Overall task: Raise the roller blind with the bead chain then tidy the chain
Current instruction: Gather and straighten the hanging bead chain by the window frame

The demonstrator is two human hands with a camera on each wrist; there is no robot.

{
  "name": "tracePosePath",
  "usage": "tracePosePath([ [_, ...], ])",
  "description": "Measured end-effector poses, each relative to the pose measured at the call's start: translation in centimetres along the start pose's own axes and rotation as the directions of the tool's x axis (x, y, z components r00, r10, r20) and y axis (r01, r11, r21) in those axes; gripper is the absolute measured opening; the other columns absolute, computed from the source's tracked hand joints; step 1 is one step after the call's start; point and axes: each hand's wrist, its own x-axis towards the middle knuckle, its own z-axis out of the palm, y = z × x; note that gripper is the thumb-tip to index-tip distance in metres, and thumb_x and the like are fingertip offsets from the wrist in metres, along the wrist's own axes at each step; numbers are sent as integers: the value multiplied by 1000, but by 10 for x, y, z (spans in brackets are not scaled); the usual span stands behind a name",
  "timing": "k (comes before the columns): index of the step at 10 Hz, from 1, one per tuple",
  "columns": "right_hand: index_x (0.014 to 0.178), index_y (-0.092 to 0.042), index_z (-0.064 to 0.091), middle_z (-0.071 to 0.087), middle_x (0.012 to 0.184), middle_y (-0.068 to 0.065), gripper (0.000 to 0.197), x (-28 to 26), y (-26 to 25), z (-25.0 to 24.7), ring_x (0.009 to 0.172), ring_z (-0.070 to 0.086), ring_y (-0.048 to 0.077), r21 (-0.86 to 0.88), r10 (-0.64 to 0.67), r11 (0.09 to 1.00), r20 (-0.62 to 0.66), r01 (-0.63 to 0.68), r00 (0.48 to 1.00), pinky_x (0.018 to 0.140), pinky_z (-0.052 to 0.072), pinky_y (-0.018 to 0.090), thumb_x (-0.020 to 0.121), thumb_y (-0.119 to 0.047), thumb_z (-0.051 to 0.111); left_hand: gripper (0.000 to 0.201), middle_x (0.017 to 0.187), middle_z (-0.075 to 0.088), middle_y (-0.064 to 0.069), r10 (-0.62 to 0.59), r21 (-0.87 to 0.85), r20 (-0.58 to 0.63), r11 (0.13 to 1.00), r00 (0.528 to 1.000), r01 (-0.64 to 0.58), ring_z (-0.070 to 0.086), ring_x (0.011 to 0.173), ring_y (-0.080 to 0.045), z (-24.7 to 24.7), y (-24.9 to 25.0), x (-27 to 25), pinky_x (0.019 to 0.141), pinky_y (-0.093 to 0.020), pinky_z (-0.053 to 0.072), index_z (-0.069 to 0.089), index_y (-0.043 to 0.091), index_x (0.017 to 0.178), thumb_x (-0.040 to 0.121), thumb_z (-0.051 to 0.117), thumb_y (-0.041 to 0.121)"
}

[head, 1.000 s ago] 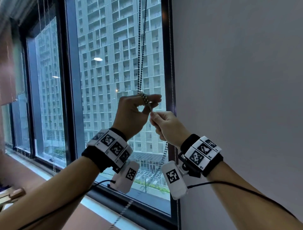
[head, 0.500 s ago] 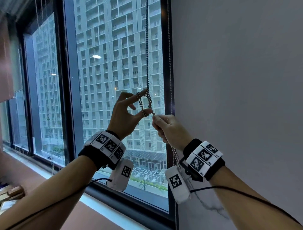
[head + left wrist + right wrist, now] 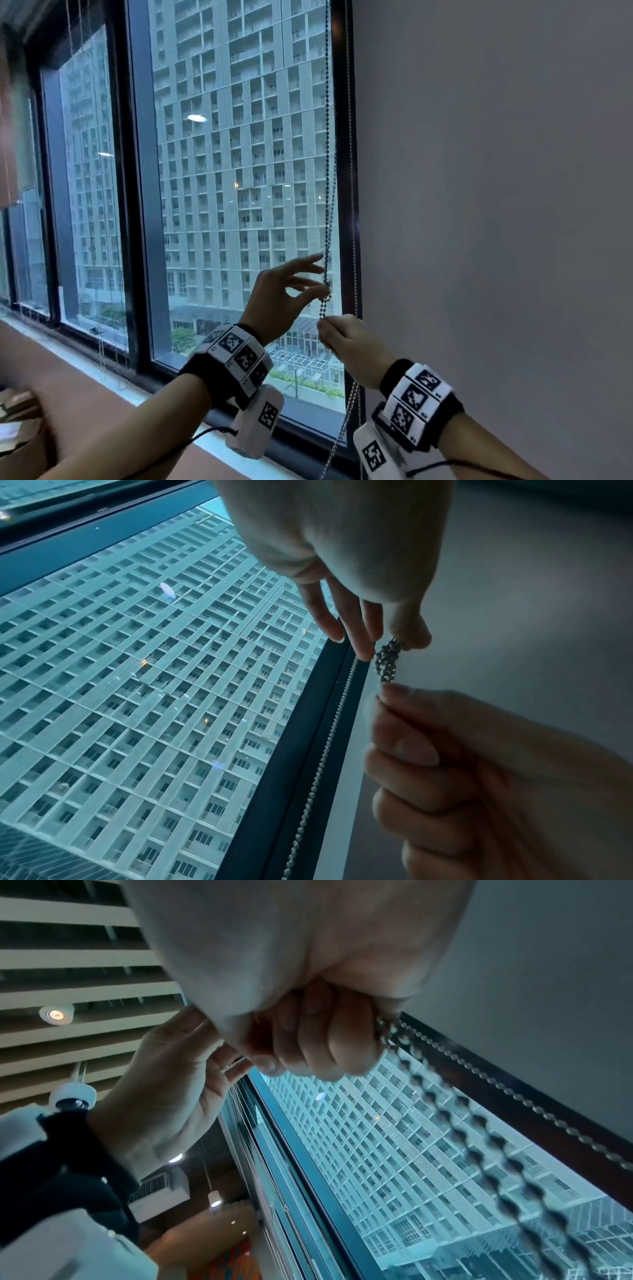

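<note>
A dark bead chain (image 3: 327,171) hangs doubled in front of the window's right edge and ends in a small twisted knot (image 3: 326,285). My left hand (image 3: 320,274) has its fingers spread and straight, one fingertip touching the top of the twisted beads (image 3: 385,661). Just below, my right hand (image 3: 329,325) pinches the chain's lower end between thumb and curled fingers (image 3: 404,753). In the right wrist view the chain (image 3: 445,1110) runs out of my fist (image 3: 308,1047). The blind itself is out of frame.
A second, silver bead chain (image 3: 352,171) hangs along the dark window frame (image 3: 344,137) and continues below my right hand. A plain grey wall (image 3: 479,205) is close on the right. The sill (image 3: 102,394) runs below, with wooden items (image 3: 17,411) at far left.
My left hand let go of the open loop and spread its fingers. The loop has drawn tight into a small knot while the right hand kept its pinch lower down.
</note>
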Motion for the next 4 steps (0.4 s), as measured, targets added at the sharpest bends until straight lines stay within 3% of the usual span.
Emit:
tracePosePath([
  [1,61,-18,50,45,53,-6,41,4,-5,-7,42,38,5,48,28,998,78,-31,997,50,34,25,100,-28,42,48,103,72,8,7,-8,0,1000,1000,-7,70,87,1,1,4,4,79,-14,53,61,22,124,78,74,23],
  [2,78,-8,64,61,64,10,30,8,-10,-17,54,59,19,270,83,956,133,-117,988,55,47,28,98,-18,44,37,96,74,5,4,-6,4,1000,1000,-4,71,83,2,-2,5,6,78,-13,54,63,16,120,84,68,16],
  [3,103,0,62,67,92,17,26,14,-13,-26,80,64,28,356,161,913,134,-199,978,73,50,36,99,-10,38,26,89,75,0,-14,-39,15,999,1000,15,72,79,-1,-3,3,4,75,-14,54,66,10,113,87,62,11],
  [4,114,-3,62,69,106,13,31,25,-25,-46,93,67,25,146,139,981,-84,-126,987,81,54,32,97,-5,35,19,87,76,-2,-54,-45,37,997,998,56,73,79,-5,-8,4,10,74,-19,56,67,11,107,90,60,13],
])
